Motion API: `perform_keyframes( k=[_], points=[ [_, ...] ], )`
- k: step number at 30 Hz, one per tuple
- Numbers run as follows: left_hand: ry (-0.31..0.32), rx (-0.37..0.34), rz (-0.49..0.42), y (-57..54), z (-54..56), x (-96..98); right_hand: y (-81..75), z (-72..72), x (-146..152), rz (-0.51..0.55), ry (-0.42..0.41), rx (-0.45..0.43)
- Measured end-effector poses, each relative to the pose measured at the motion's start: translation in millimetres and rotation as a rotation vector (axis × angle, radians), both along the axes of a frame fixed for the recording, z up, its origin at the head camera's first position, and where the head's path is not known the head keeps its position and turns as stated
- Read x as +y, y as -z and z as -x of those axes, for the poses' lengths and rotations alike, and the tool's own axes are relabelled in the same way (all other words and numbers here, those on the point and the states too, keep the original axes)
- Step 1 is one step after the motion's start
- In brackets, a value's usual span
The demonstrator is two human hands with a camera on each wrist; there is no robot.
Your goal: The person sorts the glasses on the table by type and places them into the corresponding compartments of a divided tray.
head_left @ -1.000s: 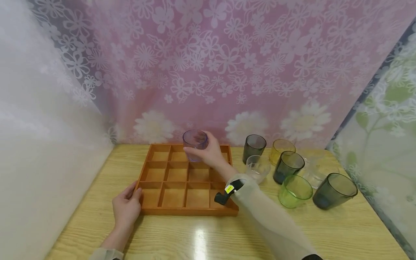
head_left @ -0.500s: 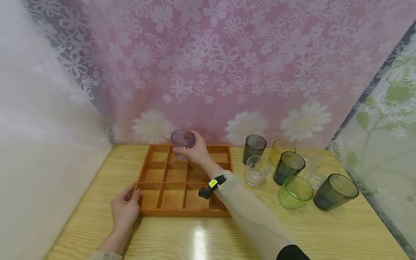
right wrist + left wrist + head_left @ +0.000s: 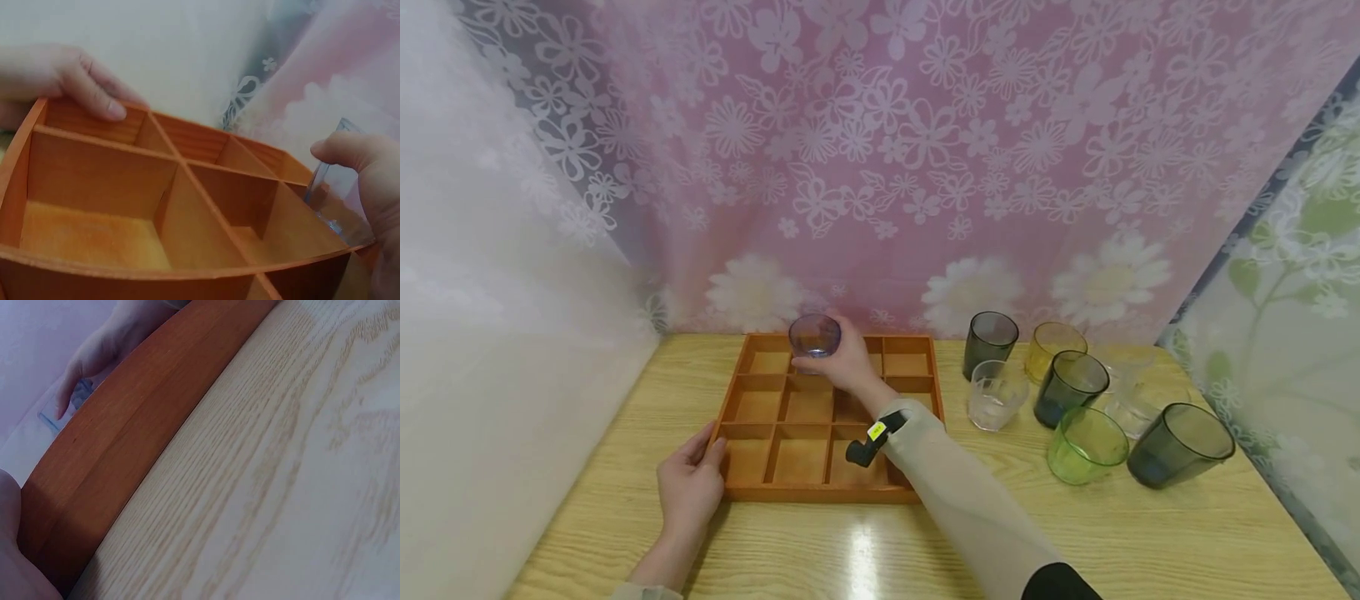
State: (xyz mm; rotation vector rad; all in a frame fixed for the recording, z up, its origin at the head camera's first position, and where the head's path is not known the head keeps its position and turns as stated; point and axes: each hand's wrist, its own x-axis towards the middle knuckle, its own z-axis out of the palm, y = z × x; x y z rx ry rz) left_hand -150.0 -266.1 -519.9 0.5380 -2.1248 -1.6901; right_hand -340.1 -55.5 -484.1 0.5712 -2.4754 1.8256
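We record right hand (image 3: 850, 360) gripping bluish glass (image 3: 812, 337) near back edge of desk (image 3: 790, 550), left hand (image 3: 688, 485) pinching wooden tray (image 3: 820, 493).

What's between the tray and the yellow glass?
A dark glass stands between the tray and the yellow glass, with a clear glass in front; the head view shows this.

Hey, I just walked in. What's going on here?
A person is handling a bluish glass with their right hand, at the back row of a divided wooden tray, second compartment from the left. Their left hand grips the tray's left side, near the front. Other glasses, in smoky, yellow, green and clear, stand on the table to the right.
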Motion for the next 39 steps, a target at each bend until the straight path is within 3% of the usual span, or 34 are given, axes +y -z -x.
perform_keyframes(
  k=[9, 17, 20, 23, 28, 34, 39],
  points=[
    [-0.003, -0.008, -0.006, -1.2, 0.2, -0.3, -0.9, 2.3, 1, -0.037, -0.012, 0.003],
    [0.025, -0.123, -0.085, -9.0, -1.8, -6.0, -15.0, -8.8, 18, -0.044, -0.023, -0.029],
    [0.048, -0.181, -0.09, -14.2, -1.6, -9.6, -23.2, -18.2, 30, -0.014, -0.038, -0.025],
    [0.069, -0.196, -0.071, -16.2, -1.4, -9.9, -33.7, -30.3, 48, 0.036, -0.054, -0.023],
    [0.078, -0.159, -0.056, -13.6, -0.9, -3.9, -49.1, -49.2, 79, 0.071, -0.056, 0.016],
    [0.01, -0.081, -0.038, -5.9, -3.6, 0.7, -65.4, -73.6, 114, 0.1, -0.051, 0.054],
    [-0.02, -0.059, -0.046, -4.0, -5.1, 1.9, -75.4, -97.7, 147, 0.092, -0.054, 0.089]
  ],
)
